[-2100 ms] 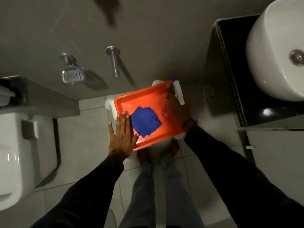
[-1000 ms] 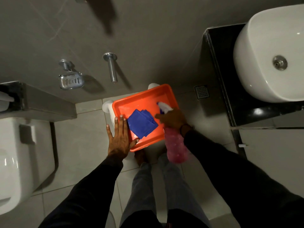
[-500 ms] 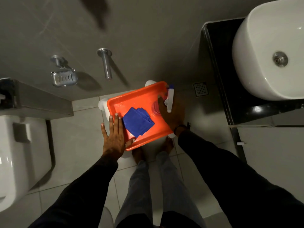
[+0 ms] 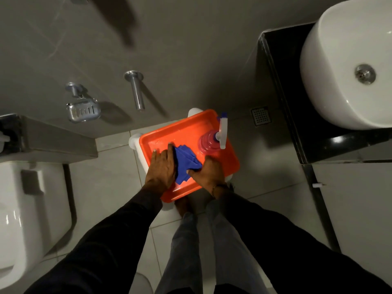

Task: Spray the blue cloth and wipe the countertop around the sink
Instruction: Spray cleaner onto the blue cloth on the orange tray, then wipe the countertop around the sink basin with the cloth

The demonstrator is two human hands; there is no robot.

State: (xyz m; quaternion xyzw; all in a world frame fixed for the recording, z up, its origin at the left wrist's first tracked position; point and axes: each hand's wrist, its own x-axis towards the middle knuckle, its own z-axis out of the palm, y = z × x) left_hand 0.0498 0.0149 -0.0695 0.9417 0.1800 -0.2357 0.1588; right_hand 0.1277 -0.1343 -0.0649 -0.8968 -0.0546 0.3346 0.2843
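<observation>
A folded blue cloth lies in an orange tray on a white stool below me. My left hand rests on the cloth's left side, fingers over its edge. My right hand pinches the cloth's right corner. A pink spray bottle with a white and blue nozzle stands upright in the tray's far right corner, free of both hands. The black countertop with a white basin sink is at the right.
A toilet stands at the left beside a grey ledge. A metal soap holder and a metal peg stick out of the wall ahead. A floor drain lies between tray and counter.
My right hand set the spray bottle upright in the tray and let it go, then came down onto the cloth. My left hand slid from the tray's edge onto the cloth.
</observation>
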